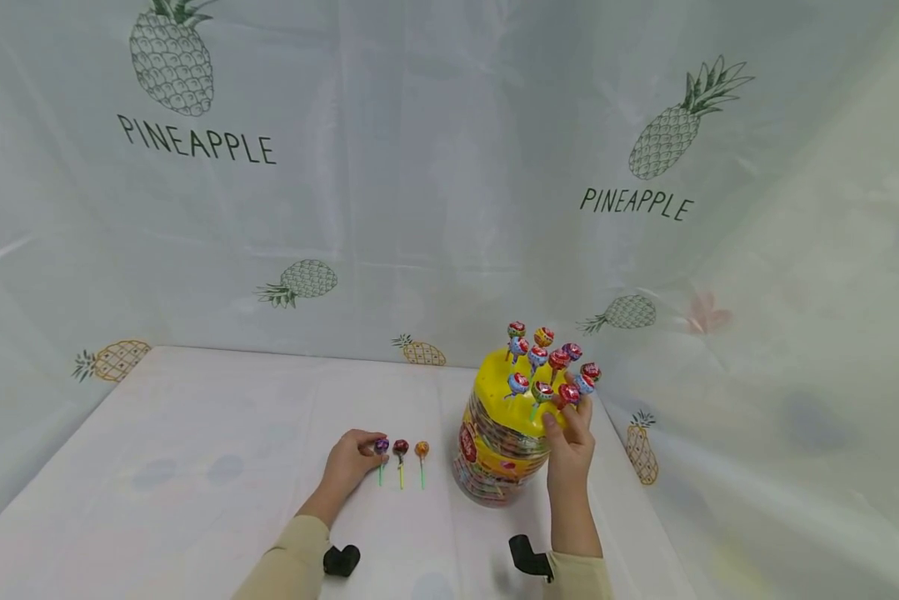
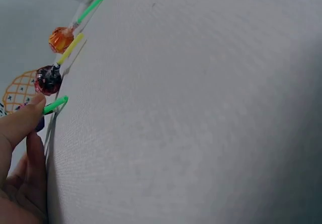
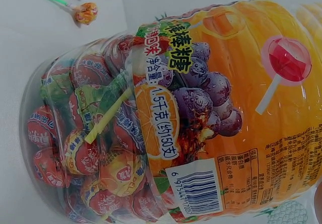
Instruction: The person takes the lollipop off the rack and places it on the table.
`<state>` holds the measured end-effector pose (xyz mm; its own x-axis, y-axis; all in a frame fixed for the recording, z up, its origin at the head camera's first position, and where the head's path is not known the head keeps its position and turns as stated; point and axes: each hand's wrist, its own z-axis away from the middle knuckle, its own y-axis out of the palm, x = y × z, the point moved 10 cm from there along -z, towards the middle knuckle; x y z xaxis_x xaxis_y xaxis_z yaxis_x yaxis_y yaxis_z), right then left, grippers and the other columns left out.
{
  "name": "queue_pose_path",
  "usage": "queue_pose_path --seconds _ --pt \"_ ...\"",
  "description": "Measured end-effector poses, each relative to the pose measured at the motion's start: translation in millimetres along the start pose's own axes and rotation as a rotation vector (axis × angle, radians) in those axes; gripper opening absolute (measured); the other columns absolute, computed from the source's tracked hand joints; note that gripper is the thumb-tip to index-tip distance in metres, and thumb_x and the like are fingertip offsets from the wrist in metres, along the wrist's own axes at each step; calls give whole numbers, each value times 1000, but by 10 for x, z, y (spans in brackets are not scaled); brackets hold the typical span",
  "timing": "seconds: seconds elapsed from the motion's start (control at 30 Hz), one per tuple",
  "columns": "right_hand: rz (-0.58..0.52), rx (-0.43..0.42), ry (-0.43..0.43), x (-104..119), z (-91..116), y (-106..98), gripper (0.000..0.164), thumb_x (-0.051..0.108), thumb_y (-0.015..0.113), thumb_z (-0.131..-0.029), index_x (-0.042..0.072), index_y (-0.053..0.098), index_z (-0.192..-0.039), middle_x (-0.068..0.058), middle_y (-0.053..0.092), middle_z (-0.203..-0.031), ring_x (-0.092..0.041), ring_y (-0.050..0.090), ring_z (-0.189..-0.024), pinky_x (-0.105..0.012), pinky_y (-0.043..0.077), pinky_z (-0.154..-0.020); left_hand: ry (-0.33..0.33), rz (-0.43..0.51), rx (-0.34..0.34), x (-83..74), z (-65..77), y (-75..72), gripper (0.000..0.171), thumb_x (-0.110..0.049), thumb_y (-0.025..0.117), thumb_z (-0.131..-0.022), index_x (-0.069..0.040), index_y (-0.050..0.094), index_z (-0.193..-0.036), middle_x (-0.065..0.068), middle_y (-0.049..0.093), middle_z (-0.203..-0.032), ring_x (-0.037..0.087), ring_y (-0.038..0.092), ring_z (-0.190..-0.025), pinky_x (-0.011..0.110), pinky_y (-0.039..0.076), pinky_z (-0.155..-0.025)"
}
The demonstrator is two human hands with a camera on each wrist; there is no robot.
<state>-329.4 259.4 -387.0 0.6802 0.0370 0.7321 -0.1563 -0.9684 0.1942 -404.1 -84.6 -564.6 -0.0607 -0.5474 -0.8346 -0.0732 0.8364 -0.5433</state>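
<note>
Laying out lollipops (image 1: 401, 447) seems partly done: three in row on tabletop (image 1: 269, 433), in from far edge; left hand (image 1: 353, 458) pinches purple one (image 1: 382, 446). Others, perhaps remaining, stand in jar lid (image 1: 492, 383) toward right edge; right hand (image 1: 571, 442) there, cannot tell if gripping.

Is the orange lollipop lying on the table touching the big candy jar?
Apart. The head view shows a strip of white table between the orange lollipop and the candy jar.

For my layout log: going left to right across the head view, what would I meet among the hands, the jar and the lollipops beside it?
Left hand, purple lollipop, dark red lollipop, orange lollipop, candy jar, right hand.
</note>
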Motion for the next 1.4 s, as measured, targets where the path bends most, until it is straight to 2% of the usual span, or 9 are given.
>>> queue_pose_path --seconds 0.13,0.33,0.57,1.0,1.17,1.4 --pt "0 -3 3 -1 -5 7 24 -5 53 -96 -5 68 -115 -19 27 -153 -27 21 -142 -21 35 -105 24 -50 0 -20 3 -9 38 -11 83 -76 -3 73 -112 3 56 -84 14 48 -69 30 40 -61" --pt "17 -9 22 -1 -11 7 23 -4 54 -96 -8 66 -116 -16 29 -153 -26 20 -142 -21 34 -105 10 -86 5 2 -5 -1 41 -14 84 -76 -3 72 -114 2 56 -83 14 47 -68 29 39 -60" --pt "40 -29 53 -4 -17 -26 25 -2 55 -97 -12 63 -118 -15 29 -153 -25 20 -143 -21 34 -105 4 -52 16 18 -22 37 45 -13 84 -76 -4 70 -118 3 56 -86 14 47 -67 29 39 -60" --pt "40 -34 63 -28 -7 -20 25 -1 55 -97 -10 64 -119 -15 28 -154 -25 22 -142 -20 35 -105 7 -51 11 16 27 27 42 -13 83 -77 -5 70 -117 1 53 -80 14 46 -65 29 37 -58" --pt "20 -26 47 -20 -7 -2 25 -2 55 -97 -9 65 -118 -16 28 -153 -25 22 -142 -20 35 -104 -1 -50 7 20 40 25 44 -14 83 -77 -7 70 -118 0 52 -76 14 45 -63 29 36 -56" --pt "-10 -6 19 3 -4 19 24 -5 53 -96 -6 67 -116 -17 28 -153 -26 21 -142 -21 34 -105 -12 -48 10 39 39 38 43 -14 82 -78 -7 70 -118 2 53 -82 14 46 -66 29 37 -58"
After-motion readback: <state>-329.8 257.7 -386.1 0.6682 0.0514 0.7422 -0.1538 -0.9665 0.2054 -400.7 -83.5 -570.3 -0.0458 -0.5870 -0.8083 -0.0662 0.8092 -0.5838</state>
